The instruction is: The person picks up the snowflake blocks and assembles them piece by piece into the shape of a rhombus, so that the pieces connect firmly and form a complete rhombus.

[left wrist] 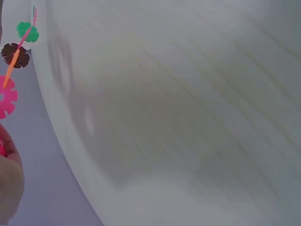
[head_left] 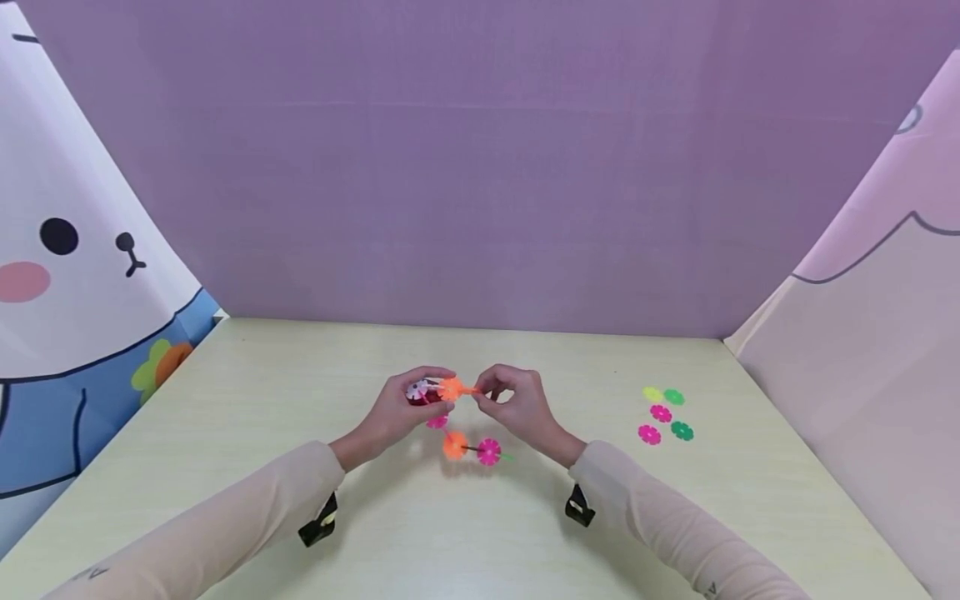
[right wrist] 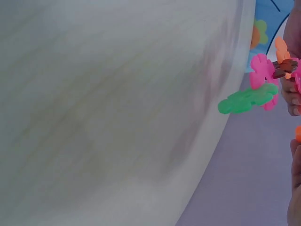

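Just below the middle of the head view, the left hand [head_left: 390,414] held a chain of notched plastic discs [head_left: 454,446], its thumb and fingers clamped on the upper part beside a face-on orange disc [head_left: 450,389]. The right hand [head_left: 521,407] stood close by, thumb and forefinger pinched together on an edge-on orange piece [head_left: 470,390] that met that disc. The rest of the chain dangled between the hands, down to a pink disc [head_left: 489,452] and a green end piece [head_left: 507,457].

The step in hand looked to be fitting the orange piece crosswise into the disc's notch; whether it had seated fully, I could not tell. The next move seemed to call for a firm left grip and a straight push from the right, without twisting, before letting go. Toward the right of the frame, five loose discs [head_left: 649,434] lay on the table [head_left: 285,375], near one another and well apart from the hands.
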`<state>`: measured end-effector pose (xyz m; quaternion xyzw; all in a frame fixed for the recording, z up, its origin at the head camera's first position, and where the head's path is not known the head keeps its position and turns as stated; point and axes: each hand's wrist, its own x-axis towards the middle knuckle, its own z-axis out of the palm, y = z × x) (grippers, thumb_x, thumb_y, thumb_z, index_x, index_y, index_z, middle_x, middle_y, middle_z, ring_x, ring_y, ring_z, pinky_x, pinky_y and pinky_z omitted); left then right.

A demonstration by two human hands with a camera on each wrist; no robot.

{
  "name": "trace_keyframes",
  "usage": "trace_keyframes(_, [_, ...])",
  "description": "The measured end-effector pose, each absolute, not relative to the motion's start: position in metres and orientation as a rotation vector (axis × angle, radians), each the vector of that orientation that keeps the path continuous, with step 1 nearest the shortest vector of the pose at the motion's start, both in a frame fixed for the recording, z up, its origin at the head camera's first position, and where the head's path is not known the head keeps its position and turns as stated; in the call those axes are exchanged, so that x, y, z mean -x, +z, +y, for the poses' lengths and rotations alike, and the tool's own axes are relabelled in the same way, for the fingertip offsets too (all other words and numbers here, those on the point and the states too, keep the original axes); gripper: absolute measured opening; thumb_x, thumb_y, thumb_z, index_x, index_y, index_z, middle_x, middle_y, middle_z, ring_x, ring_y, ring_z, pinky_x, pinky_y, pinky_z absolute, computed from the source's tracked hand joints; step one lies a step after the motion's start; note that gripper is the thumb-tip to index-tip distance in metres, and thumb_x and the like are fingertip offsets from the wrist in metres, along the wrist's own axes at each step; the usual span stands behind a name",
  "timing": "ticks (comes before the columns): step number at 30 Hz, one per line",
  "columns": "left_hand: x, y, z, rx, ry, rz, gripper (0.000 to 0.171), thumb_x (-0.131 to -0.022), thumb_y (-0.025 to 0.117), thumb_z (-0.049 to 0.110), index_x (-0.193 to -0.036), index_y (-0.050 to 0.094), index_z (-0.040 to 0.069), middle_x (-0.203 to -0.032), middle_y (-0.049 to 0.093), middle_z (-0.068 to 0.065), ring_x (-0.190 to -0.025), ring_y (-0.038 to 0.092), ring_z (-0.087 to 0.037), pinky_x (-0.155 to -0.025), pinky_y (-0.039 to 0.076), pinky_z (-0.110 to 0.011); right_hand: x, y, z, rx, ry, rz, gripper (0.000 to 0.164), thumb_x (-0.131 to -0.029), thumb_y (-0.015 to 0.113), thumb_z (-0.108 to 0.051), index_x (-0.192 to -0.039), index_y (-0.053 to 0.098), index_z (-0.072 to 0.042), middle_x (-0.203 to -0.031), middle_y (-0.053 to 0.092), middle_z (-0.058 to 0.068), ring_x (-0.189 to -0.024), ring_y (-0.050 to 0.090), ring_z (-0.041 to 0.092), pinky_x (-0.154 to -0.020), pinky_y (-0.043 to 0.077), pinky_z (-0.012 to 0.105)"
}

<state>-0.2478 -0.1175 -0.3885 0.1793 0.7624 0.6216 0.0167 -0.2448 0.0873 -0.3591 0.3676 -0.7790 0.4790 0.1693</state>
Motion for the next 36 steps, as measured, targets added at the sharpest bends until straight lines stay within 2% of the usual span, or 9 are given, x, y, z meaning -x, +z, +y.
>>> trace_keyframes(8, [0.2473,-0.3906,-0.1195,-0.554,1.925,2.382,0.041,-0.077,0.072,0.012,-0.116,0.059,0.012,-0.092,0.065,-0.018,-0.072,0.061,-0.011,-0.061,0.051,-0.021,0.2461,-0.361,0.0849,-1.044,1.405,-2.209,0.006,-0.074,0.066,0.01,-0.079,0.064,0.007,-0.073,0.067,0.017,-0.06,0.063,0.024,-0.06,0.055,0.034])
trace_keyframes(13, [0.2472,-0.3913,-0.1192,-0.546,1.93,2.374,0.041,-0.077,0.072,0.012,-0.116,0.059,0.01,-0.096,0.065,-0.019,-0.074,0.062,-0.011,-0.064,0.052,-0.02,0.2458,-0.3608,0.0841,-1.022,1.413,-2.234,0.006,-0.074,0.067,0.01,-0.079,0.064,0.007,-0.073,0.067,0.017,-0.06,0.063,0.024,-0.061,0.055,0.031])
trace_keyframes(19, [0.248,-0.3933,-0.1191,-0.542,1.934,2.365,0.041,-0.078,0.071,0.01,-0.117,0.059,0.009,-0.099,0.065,-0.019,-0.077,0.064,-0.012,-0.068,0.053,-0.02,0.2458,-0.3603,0.0841,-1.016,1.423,-2.259,0.006,-0.074,0.067,0.009,-0.079,0.064,0.008,-0.074,0.067,0.018,-0.062,0.063,0.025,-0.062,0.055,0.034])
trace_keyframes(26, [0.2472,-0.391,-0.1192,-0.558,1.919,2.38,0.04,-0.078,0.072,0.012,-0.116,0.059,0.01,-0.095,0.066,-0.017,-0.073,0.061,-0.01,-0.063,0.052,-0.02,0.2466,-0.3603,0.0828,-1.026,1.427,-2.257,0.006,-0.074,0.066,0.01,-0.079,0.063,0.008,-0.074,0.067,0.018,-0.062,0.063,0.026,-0.062,0.055,0.032])
trace_keyframes(36, [0.247,-0.3912,-0.1188,-0.529,1.893,2.416,0.041,-0.077,0.073,0.015,-0.116,0.059,0.014,-0.099,0.065,-0.015,-0.073,0.06,-0.012,-0.064,0.051,-0.02,0.2478,-0.3584,0.0836,-1.069,1.38,-2.298,0.006,-0.077,0.065,0.008,-0.082,0.062,0.008,-0.078,0.066,0.018,-0.068,0.063,0.027,-0.063,0.055,0.032])
